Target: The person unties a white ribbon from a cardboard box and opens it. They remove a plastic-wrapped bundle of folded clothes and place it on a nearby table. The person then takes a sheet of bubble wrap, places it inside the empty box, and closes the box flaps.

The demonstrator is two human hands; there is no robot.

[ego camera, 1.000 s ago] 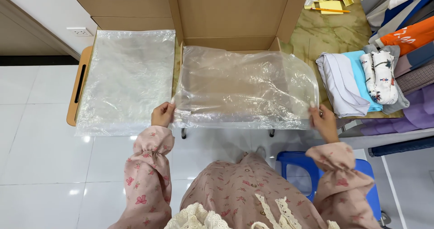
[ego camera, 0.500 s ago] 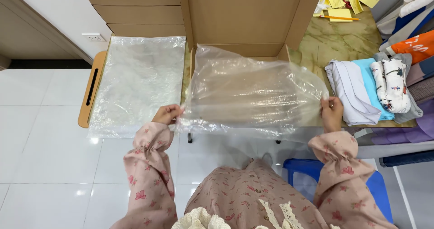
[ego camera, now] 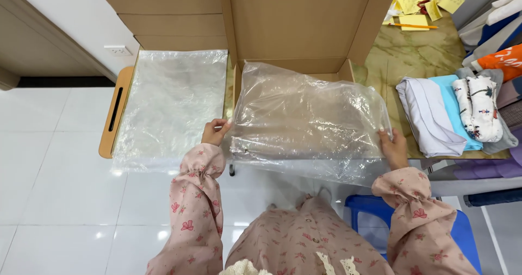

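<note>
I'm gripping a clear plastic bag point(ego camera: 310, 120) with left hand point(ego camera: 213, 132) and right hand point(ego camera: 393, 148), stretching it over the cardboard box point(ego camera: 304, 30), folded clothes point(ego camera: 454, 114) lying just beside

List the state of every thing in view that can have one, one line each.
Clear plastic bag: spread flat over the open box, held at both side edges.
Brown cardboard box: open, flaps up.
Stack of clear plastic bags: lying flat on the wooden tray.
Folded clothes: folded, piled on the table.
Left hand: gripping the bag's edge.
Right hand: gripping the bag's edge.
</note>
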